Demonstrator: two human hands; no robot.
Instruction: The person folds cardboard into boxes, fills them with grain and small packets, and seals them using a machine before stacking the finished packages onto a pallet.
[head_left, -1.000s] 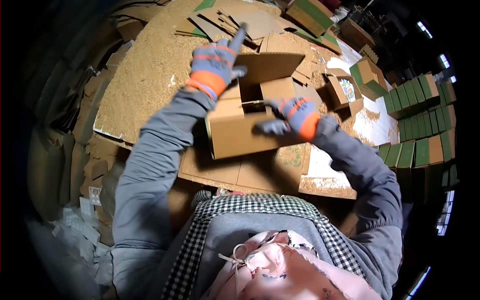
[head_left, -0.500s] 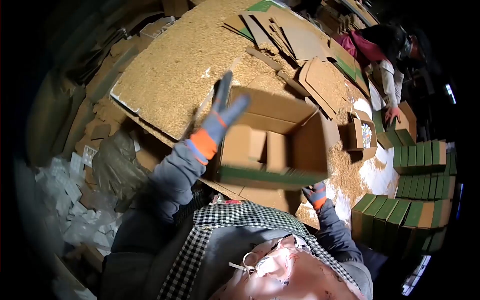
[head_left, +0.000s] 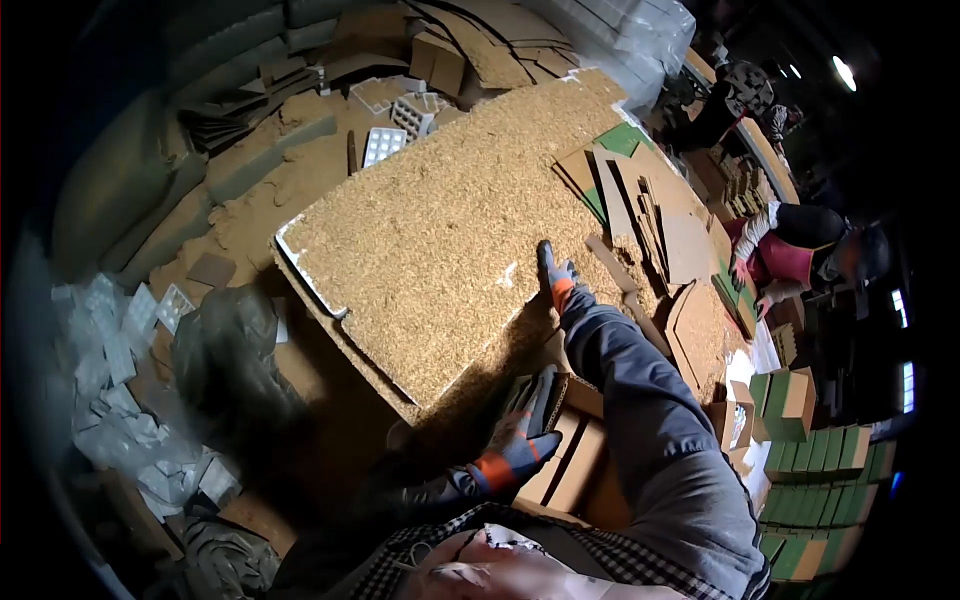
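Note:
An open cardboard box [head_left: 592, 450] sits low against my body, with brown cardboard pieces or dividers inside. My left hand [head_left: 522, 440], in a grey glove with an orange cuff, grips its left wall, fingers along the outside and thumb over the edge. Beyond the box, my right hand [head_left: 557, 277] is stretched out over the wood shavings [head_left: 430, 220] that cover the table. Its fingers are apart and nothing shows in them. Part of the box is hidden under my right forearm.
Flat cardboard sheets [head_left: 685, 240] lie right of my right hand. A small open box [head_left: 738, 415] and rows of green boxes [head_left: 815, 450] stand at the right, near a co-worker in pink [head_left: 785, 258]. A dark plastic bag [head_left: 230, 345] and white trays [head_left: 384, 147] are at the left.
The box has come down close to my body. My right hand has left its lower corner and reached forward over the shavings. My left hand has moved down and closed on the box wall.

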